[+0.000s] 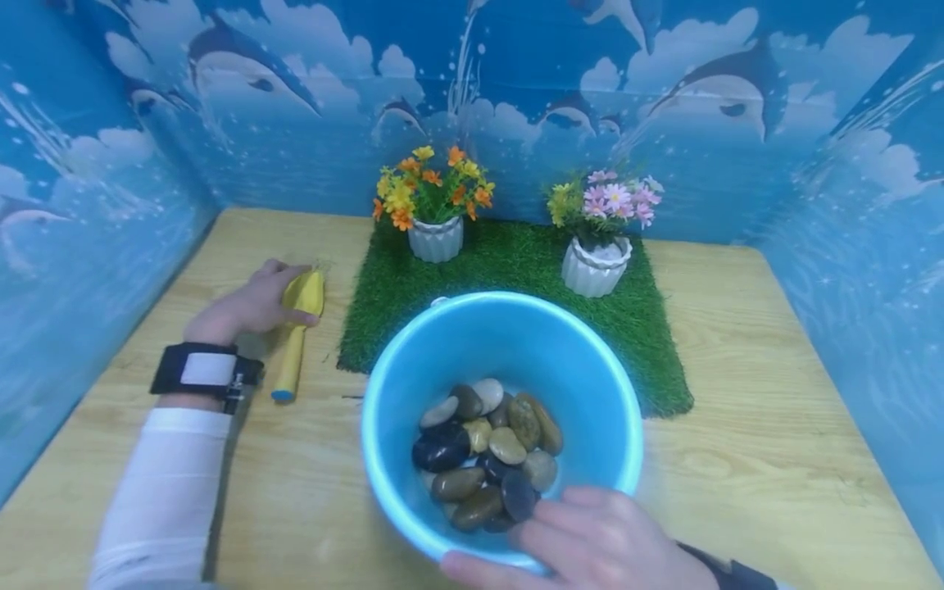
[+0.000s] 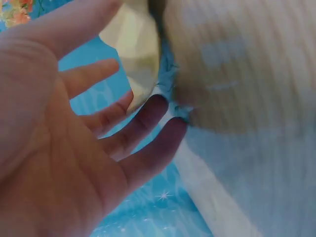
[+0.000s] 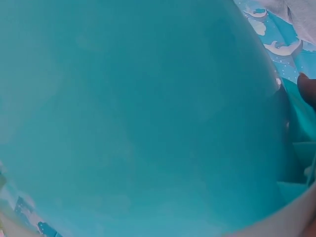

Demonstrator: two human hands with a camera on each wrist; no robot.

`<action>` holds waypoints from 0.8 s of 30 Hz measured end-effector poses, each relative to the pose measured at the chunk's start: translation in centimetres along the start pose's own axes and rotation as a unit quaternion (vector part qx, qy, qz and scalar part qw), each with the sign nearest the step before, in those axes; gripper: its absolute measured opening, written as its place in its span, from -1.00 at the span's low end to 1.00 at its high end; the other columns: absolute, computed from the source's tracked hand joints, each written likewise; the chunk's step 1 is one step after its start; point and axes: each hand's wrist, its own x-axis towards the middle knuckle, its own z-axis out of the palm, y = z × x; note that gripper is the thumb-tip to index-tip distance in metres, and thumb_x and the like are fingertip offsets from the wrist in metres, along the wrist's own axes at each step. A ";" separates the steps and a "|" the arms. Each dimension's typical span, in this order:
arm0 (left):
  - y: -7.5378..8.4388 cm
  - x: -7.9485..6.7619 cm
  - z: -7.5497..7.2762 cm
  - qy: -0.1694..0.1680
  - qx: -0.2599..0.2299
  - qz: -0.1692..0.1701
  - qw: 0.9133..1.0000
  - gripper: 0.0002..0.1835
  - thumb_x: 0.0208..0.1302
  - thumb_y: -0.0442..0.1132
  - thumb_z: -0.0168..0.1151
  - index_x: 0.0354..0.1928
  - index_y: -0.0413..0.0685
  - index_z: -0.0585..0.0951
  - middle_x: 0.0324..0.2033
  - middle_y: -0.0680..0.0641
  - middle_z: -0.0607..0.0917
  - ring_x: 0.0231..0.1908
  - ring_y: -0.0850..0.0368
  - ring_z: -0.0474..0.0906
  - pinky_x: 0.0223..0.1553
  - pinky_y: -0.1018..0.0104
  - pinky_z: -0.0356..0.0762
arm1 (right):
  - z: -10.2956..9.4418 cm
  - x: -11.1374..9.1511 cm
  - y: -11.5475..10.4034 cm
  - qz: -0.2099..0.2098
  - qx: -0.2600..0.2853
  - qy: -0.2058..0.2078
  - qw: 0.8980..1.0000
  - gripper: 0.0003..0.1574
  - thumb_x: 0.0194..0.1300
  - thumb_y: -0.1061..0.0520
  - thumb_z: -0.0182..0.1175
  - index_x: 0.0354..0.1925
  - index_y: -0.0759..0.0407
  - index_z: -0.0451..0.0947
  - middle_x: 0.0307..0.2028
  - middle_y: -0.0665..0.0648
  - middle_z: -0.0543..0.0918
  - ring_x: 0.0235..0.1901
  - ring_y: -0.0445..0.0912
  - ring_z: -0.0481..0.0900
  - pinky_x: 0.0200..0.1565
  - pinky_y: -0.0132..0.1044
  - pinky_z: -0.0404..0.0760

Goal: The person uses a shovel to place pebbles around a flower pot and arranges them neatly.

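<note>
On the left of the table my left hand [image 1: 261, 303] grips the scoop end of a yellow toy shovel [image 1: 292, 360] with a blue-tipped handle. The left wrist view shows the fingers [image 2: 143, 128] bent around the yellow scoop [image 2: 140, 54]. A light blue bucket [image 1: 501, 311] stands at the front middle, with several smooth stones [image 1: 479, 451] in its bottom. My right hand [image 1: 597, 541] holds the bucket's near rim, fingers on the inside close to a dark stone [image 1: 519, 494], thumb outside. In the right wrist view the bucket wall [image 3: 148, 108] covers most of the picture.
Behind the bucket lies a green turf mat [image 1: 494, 262]. On it stand a white pot with orange and yellow flowers [image 1: 435, 238] and another with pink flowers [image 1: 596, 266]. Dolphin-patterned blue panels [image 1: 457, 74] enclose the wooden table [image 1: 760, 393] at the back and sides.
</note>
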 end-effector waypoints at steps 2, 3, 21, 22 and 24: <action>0.1 -0.2 -0.1 0.011 -0.004 -0.001 1.000 -0.05 0.26 0.03 0.36 0.51 -0.22 0.09 0.33 -0.53 0.08 0.22 -0.53 0.20 0.09 -0.47 0.22 | 0.0 0.1 0.0 0.002 0.003 -0.001 1.000 -0.36 0.42 -0.11 0.16 0.40 -0.06 0.36 -0.42 -0.21 0.52 -0.48 -0.41 0.37 -0.30 -0.68 0.29; 0.1 -0.3 -0.2 0.018 -0.005 0.000 1.000 -0.11 0.27 -0.02 0.36 0.47 -0.27 0.16 0.27 -0.51 0.16 0.14 -0.48 0.29 0.06 -0.43 0.30 | 0.0 0.1 0.1 0.000 0.001 0.000 1.000 -0.36 0.43 -0.11 0.16 0.40 -0.05 0.36 -0.41 -0.21 0.53 -0.48 -0.42 0.37 -0.30 -0.68 0.29; 3.1 -5.5 -5.1 0.179 -0.071 0.011 0.981 -0.52 0.47 0.07 0.10 0.09 -0.24 0.52 -0.04 -0.29 0.62 -0.08 -0.18 0.55 -0.16 -0.07 0.49 | 0.5 -0.3 0.4 -0.031 -0.025 0.038 0.998 -0.41 0.43 -0.07 0.15 0.34 0.05 0.44 -0.37 -0.19 0.57 -0.42 -0.43 0.44 -0.30 -0.68 0.31; 3.6 -6.1 -5.4 0.210 -0.077 0.004 0.975 -0.50 0.47 0.09 0.09 0.11 -0.24 0.50 -0.02 -0.30 0.61 -0.06 -0.19 0.54 -0.15 -0.09 0.48 | 0.5 -0.2 0.4 -0.021 -0.020 0.032 0.999 -0.38 0.42 -0.09 0.16 0.36 0.05 0.41 -0.33 -0.18 0.59 -0.39 -0.42 0.47 -0.28 -0.66 0.35; 4.9 -7.2 -5.8 0.278 -0.092 -0.003 0.956 -0.52 0.48 0.05 0.09 0.12 -0.25 0.49 0.01 -0.28 0.59 -0.01 -0.15 0.51 -0.11 -0.04 0.48 | 0.3 0.0 0.3 -0.002 -0.013 0.022 1.000 -0.31 0.40 -0.15 0.19 0.39 0.04 0.37 -0.20 -0.13 0.64 -0.30 -0.37 0.55 -0.24 -0.60 0.45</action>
